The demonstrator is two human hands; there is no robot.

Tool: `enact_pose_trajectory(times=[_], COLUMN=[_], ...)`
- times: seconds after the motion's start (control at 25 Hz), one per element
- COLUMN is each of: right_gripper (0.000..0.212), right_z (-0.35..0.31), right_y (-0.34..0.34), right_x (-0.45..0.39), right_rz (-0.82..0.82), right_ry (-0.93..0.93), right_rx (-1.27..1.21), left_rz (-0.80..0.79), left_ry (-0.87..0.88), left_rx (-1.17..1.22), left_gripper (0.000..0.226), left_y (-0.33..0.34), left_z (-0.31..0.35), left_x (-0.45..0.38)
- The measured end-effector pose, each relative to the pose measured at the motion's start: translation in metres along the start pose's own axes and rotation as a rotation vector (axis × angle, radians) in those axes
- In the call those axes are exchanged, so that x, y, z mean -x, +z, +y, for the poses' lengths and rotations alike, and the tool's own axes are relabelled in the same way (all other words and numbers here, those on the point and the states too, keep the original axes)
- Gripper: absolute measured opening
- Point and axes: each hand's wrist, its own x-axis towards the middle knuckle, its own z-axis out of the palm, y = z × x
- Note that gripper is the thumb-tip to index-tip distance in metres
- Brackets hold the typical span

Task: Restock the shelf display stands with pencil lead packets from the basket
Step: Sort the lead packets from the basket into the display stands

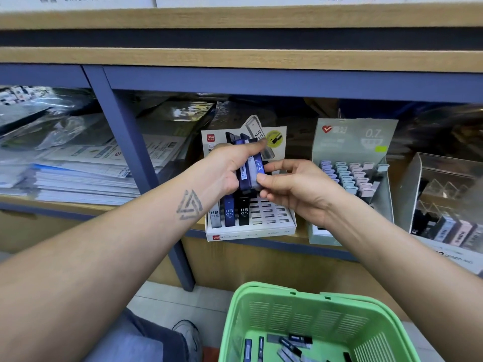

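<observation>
Head view: the left hand (pixel 230 165) grips a small stack of pencil lead packets (pixel 249 171), long axes nearly upright, directly above the white display stand (pixel 251 231). The right hand (pixel 287 184) pinches the stack's rightmost packet, so it is nearer to draw 1 down into the empty slots; more packets lie in the green basket (pixel 308 317) below.
</observation>
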Motion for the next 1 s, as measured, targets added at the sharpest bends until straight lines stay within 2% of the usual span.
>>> enact_pose_trajectory(times=[0.16,0.36,0.48,0.6,0.8,1.0], right_gripper=[0.007,0.012,0.022,0.019,0.025,0.021], right_z=[0.0,0.001,-0.004,-0.022,-0.042,-0.015], right_y=[-0.002,-0.003,-0.005,-0.011,-0.016,-0.008], right_x=[-0.006,-0.01,-0.017,-0.028,-0.042,-0.053], right_rz=[0.007,0.078,0.261,0.408,0.493,0.336], right_ry=[-0.006,-0.018,-0.142,-0.361,-0.507,-0.518], right_rx=[-0.009,0.119,0.185,0.4,0.718,1.17], left_rz=[0.019,0.034,0.079,0.088,0.13,0.097], left_ry=[0.055,0.092,0.092,0.048,-0.007,-0.061], left_rx=[0.016,-0.017,-0.001,0.011,0.0,0.012], left_gripper=[0.035,0.036,0.014,0.009,0.019,0.016], left_y=[-0.007,-0.022,-0.027,-0.032,-0.036,-0.035], left_z=[0.007,0.012,0.017,0.017,0.016,0.016], left_x=[0.0,0.0,0.001,-0.002,-0.005,-0.003])
